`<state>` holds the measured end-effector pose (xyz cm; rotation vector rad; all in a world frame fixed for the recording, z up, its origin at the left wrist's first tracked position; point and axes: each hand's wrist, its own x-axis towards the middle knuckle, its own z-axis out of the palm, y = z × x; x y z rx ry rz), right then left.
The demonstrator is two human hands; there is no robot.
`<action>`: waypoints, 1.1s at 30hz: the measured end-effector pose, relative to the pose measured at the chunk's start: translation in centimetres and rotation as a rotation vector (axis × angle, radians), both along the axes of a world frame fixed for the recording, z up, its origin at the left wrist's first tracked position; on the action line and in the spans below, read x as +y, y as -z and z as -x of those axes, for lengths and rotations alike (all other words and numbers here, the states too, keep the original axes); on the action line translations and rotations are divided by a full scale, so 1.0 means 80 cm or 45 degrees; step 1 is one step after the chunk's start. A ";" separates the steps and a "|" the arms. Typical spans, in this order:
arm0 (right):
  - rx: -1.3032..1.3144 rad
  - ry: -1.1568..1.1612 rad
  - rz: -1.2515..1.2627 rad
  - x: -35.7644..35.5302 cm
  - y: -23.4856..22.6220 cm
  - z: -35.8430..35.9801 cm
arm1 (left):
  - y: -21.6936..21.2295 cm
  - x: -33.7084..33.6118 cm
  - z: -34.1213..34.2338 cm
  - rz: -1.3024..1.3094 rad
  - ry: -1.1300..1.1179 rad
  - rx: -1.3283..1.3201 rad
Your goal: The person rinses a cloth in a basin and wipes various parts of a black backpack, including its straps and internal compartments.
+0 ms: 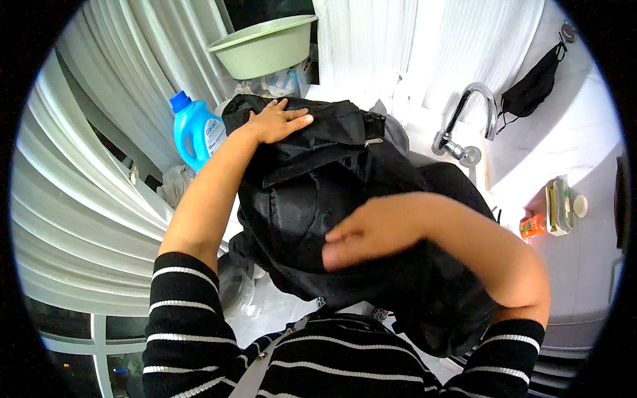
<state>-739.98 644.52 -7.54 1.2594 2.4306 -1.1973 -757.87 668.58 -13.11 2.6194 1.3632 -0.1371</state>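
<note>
A big black bag, seemingly a backpack (292, 205), with straps, folds and a silver zipper pull, is spread out in front of my body. At its far left end, my left hand (282, 123) lies flat on the fabric, fingers spread and thumb stretched to the right. Over the middle of the bag is my right hand (378, 229), palm down and smeared by motion. Its fingers are bent toward the left and partly hidden under the hand; I cannot make out whether they grip any fabric. The bag's right side hangs down below my right forearm.
Beyond the bag stand a blue detergent bottle (192, 132) and a pale green basin (265, 50). A chrome faucet (474, 119) rises at the right. A black mask (534, 83) hangs on the wall above an orange bottle (531, 227). White curtains (99, 199) line the left.
</note>
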 end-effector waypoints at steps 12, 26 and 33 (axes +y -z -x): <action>-0.208 -0.172 -0.742 -0.064 0.029 0.003 | -0.011 -0.185 -0.028 -0.667 0.789 0.028; 0.002 -0.077 -1.046 -0.149 0.028 -0.007 | -0.014 -0.102 -0.021 -0.894 0.756 -0.025; 0.020 0.093 -1.237 -0.156 0.016 -0.015 | -0.061 -0.057 -0.010 -0.749 0.300 -0.392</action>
